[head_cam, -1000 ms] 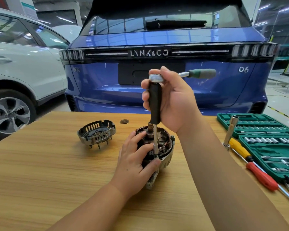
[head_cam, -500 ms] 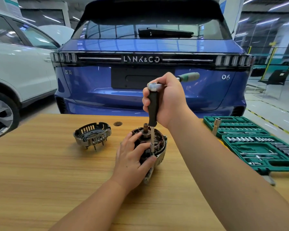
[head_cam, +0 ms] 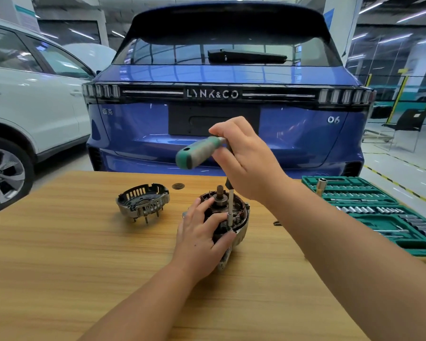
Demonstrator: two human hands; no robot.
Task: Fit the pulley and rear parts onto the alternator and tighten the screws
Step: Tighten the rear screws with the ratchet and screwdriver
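Sitting upright on the wooden table (head_cam: pixel 59 279), the alternator (head_cam: pixel 234 217) is being steadied by the left hand (head_cam: pixel 202 238), its fingers curling over the near-left side. Above the alternator, the right hand (head_cam: pixel 246 163) is clasping the ratchet (head_cam: pixel 202 151), whose extension bar is reaching down to the alternator's near rim. Left of the alternator is lying the rear housing (head_cam: pixel 143 203); right of it, the green socket case (head_cam: pixel 384 212)

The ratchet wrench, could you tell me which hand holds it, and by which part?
The right hand grips the ratchet wrench at its head end, leaving the green handle free; the left hand steadies the alternator.
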